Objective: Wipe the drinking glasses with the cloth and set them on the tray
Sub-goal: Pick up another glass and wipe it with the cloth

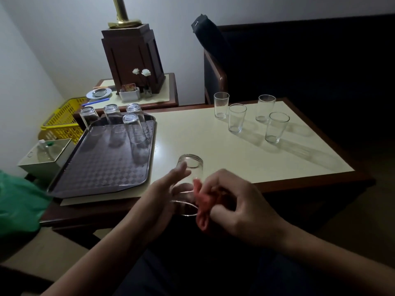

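Head view, lower centre of the frame: the left hand [164,189] has its grip wrapped round a clear drinking glass [192,174], thumb on top and fingers showing through the wall. It holds the glass in the air, just off the front edge of the cream tabletop [213,146]. The glass is tilted, with its thick base pointing away and its open mouth toward the person. At its right side, the right hand [239,204] has its grip clenched on a bunched red cloth [201,208], which lies against or just beside the wall near the mouth; blur hides the contact.

At left of the frame sits a dark checked plastic tray [102,167], with four upturned glasses [133,130] at its far end and bare surface nearer the person. Four upright glasses [236,118] wait at upper right.

The glass is probably light, rigid and slick, with a thin rim that would chip if knocked. It is best held round the mid-wall or by the heavy base, never pinched at the rim. The soft cloth should mould to the curve and adds friction while wiping. The glass should go down gently, well apart enough from its neighbours not to clink.
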Motion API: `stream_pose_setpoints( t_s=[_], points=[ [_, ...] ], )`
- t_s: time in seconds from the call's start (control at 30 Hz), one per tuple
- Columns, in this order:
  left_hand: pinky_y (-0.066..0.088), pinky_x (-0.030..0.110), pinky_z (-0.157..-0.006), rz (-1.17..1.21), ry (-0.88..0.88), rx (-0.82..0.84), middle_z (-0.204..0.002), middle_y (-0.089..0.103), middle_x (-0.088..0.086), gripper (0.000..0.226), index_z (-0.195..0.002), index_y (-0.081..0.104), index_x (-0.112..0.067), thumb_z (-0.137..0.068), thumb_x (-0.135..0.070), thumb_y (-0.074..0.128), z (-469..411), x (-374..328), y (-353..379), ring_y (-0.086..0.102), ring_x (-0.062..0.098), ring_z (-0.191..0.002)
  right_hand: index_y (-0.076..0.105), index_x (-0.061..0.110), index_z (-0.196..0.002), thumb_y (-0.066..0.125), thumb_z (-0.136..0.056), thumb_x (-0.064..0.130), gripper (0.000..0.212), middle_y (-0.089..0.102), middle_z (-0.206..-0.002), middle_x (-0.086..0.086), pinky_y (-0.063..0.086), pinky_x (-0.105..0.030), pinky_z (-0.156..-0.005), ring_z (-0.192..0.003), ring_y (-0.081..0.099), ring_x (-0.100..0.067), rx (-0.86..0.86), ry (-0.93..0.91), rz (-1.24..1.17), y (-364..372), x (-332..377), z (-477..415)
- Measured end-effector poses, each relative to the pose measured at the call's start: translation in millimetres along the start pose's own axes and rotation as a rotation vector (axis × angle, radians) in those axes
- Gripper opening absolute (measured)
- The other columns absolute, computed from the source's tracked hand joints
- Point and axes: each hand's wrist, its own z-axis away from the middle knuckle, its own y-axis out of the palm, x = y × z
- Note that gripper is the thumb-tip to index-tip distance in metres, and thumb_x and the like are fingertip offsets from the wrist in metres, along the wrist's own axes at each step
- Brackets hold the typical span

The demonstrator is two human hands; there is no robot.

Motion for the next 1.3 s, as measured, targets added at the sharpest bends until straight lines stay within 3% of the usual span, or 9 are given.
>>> stream_pose_setpoints(
  t_s=[0.07, 0.27, 0.5, 0.63, 0.7, 0.83, 0.97, 1.13, 1.3],
  points=[
    [0.056, 0.04, -0.074, 0.044, -0.031, -0.008, -0.119, 0.064, 0.027, 0.06, -0.143, 0.053, -0.012, -0.098, -0.052, 0.056, 0, -3, -5, 0.067, 0.032, -0.083, 0.069, 0.024, -0.101, 0.069, -0.084, 0.004, 0.026, 0.077, -0.095, -0.002, 0.062, -0.051, -0.082, -0.087, 0.077, -0.027, 0.095, 0.0, 0.02, 3, 4, 1],
    [0.051, 0.037, -0.076, 0.009, -0.071, 0.149, -0.118, 0.065, 0.018, 0.073, -0.141, 0.053, -0.005, -0.092, -0.058, 0.061, 2, 1, 3, 0.059, 0.031, -0.102, 0.074, 0.033, -0.111, 0.068, -0.098, 0.01, 0.026, 0.078, -0.109, 0.01, 0.062, -0.041, -0.088, -0.102, 0.074, -0.012, -0.264, 0.112, -0.022, -11, -10, -14],
    [0.049, 0.043, -0.083, -0.051, -0.06, 0.07, -0.113, 0.06, 0.02, 0.072, -0.133, 0.057, -0.004, -0.089, -0.06, 0.066, -3, 2, -10, 0.054, 0.034, -0.105, 0.077, 0.026, -0.106, 0.076, -0.091, 0.007, 0.024, 0.077, -0.102, 0.011, 0.057, -0.023, -0.084, -0.095, 0.075, -0.01, -0.03, 0.049, 0.051, -2, 5, -4],
    [0.051, 0.045, -0.086, -0.027, -0.087, 0.102, -0.114, 0.068, 0.024, 0.065, -0.139, 0.048, -0.005, -0.093, -0.046, 0.067, 0, -2, -6, 0.064, 0.035, -0.099, 0.078, 0.028, -0.113, 0.069, -0.1, 0.015, 0.021, 0.08, -0.109, -0.002, 0.065, -0.052, -0.089, -0.096, 0.079, -0.028, -0.146, 0.297, -0.192, -10, -8, -15],
    [0.055, 0.05, -0.09, 0.096, -0.076, 0.08, -0.129, 0.063, 0.035, 0.061, -0.138, 0.049, -0.002, -0.091, -0.034, 0.072, -2, -4, -8, 0.067, 0.042, -0.11, 0.076, 0.03, -0.122, 0.06, -0.105, 0.014, 0.028, 0.078, -0.11, -0.003, 0.065, -0.05, -0.084, -0.094, 0.078, -0.029, -0.117, 0.298, -0.222, -7, -10, -15],
    [0.063, 0.049, -0.075, 0.26, -0.066, -0.02, -0.096, 0.071, 0.024, 0.041, -0.128, 0.057, 0.004, -0.096, -0.02, 0.065, -3, -5, -11, 0.073, 0.034, -0.082, 0.058, 0.015, -0.149, 0.06, -0.101, 0.014, 0.048, 0.061, -0.146, -0.001, 0.046, -0.028, -0.114, -0.137, 0.057, -0.012, -0.002, -0.273, 0.423, -7, -6, -3],
    [0.052, 0.056, -0.101, 0.26, -0.047, 0.12, -0.117, 0.065, 0.022, 0.042, -0.132, 0.058, 0.001, -0.097, -0.022, 0.066, 3, -4, -10, 0.064, 0.038, -0.111, 0.064, -0.002, -0.139, 0.067, -0.105, 0.015, 0.039, 0.063, -0.143, -0.018, 0.049, -0.032, -0.114, -0.133, 0.061, -0.025, -0.029, -0.632, 0.741, -13, -19, -13],
    [0.057, 0.036, -0.097, -0.115, 0.272, 0.182, -0.131, 0.065, 0.024, 0.062, -0.131, 0.053, 0.004, -0.076, -0.007, 0.08, 8, -13, -10, 0.064, 0.034, -0.12, 0.075, 0.02, -0.119, 0.077, -0.097, 0.025, 0.022, 0.08, -0.105, 0.007, 0.062, -0.027, -0.082, -0.097, 0.076, -0.007, -0.269, -0.008, 0.15, -29, -5, -17],
    [0.055, 0.032, -0.099, -0.746, 0.816, 0.12, -0.13, 0.067, -0.003, 0.059, -0.115, 0.057, -0.01, -0.068, -0.012, 0.092, 9, -22, -25, 0.063, 0.02, -0.126, 0.082, 0.003, -0.105, 0.075, -0.091, 0.028, 0.029, 0.078, -0.093, -0.017, 0.061, -0.026, -0.059, -0.07, 0.074, -0.019, 0.297, 0.668, -0.695, -30, -7, -24]
  ],
)
